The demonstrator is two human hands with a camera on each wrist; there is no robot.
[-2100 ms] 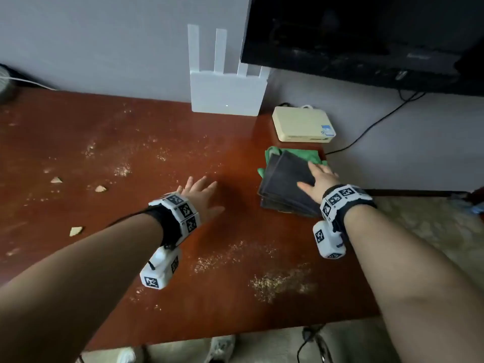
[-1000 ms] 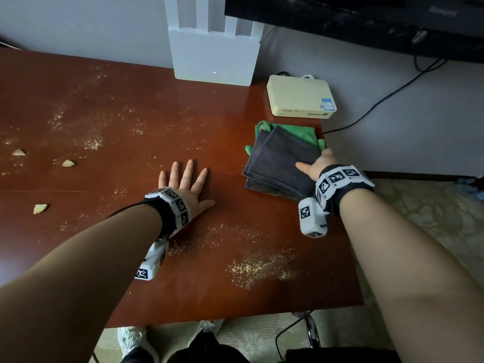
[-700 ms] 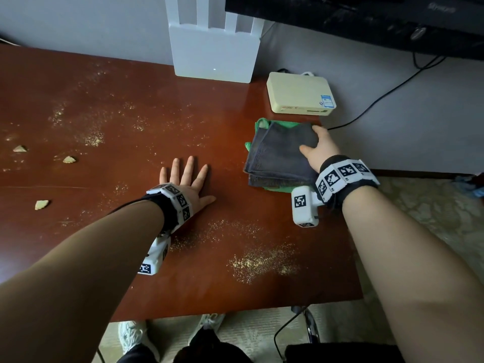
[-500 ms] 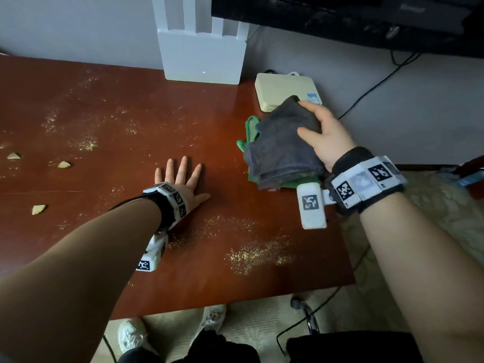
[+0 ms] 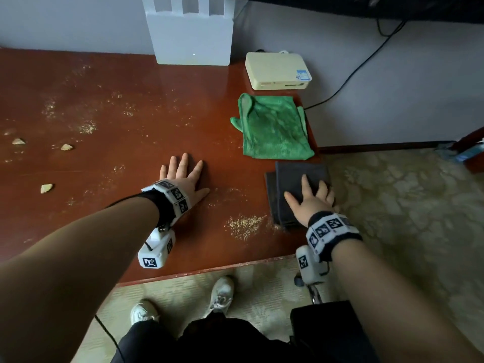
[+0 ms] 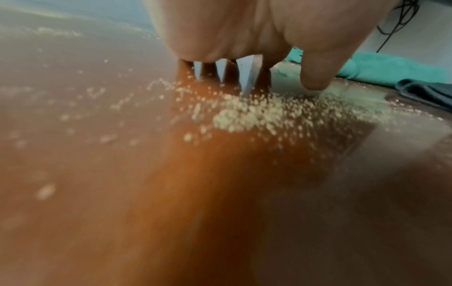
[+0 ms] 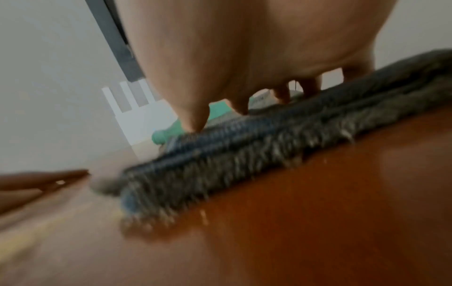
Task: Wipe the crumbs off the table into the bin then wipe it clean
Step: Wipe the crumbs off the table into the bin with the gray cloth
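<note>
My right hand [image 5: 310, 197] lies flat with spread fingers on a folded dark grey cloth [image 5: 290, 179] [image 7: 269, 135] at the right edge of the red-brown table [image 5: 117, 113]. A heap of fine crumbs [image 5: 243, 225] [image 6: 249, 114] lies just left of the cloth. Palm down on the table, my left hand [image 5: 183, 176] rests open with its fingers straight. More crumb dust [image 5: 87, 127] and a few larger bits [image 5: 46, 188] are scattered over the left half. No bin shows in any view.
A green cloth [image 5: 272, 127] lies behind the grey one. A cream box [image 5: 277, 70] and a white router [image 5: 191, 35] stand along the back wall, with a cable [image 5: 353, 74] trailing right. Beyond the table's right edge is patterned floor [image 5: 406, 218]; my shoes [image 5: 222, 292] are below the front edge.
My right hand lifted the grey cloth off the green one and set it down nearer the front right corner, where it now lies pressed flat. The left hand stayed put.
</note>
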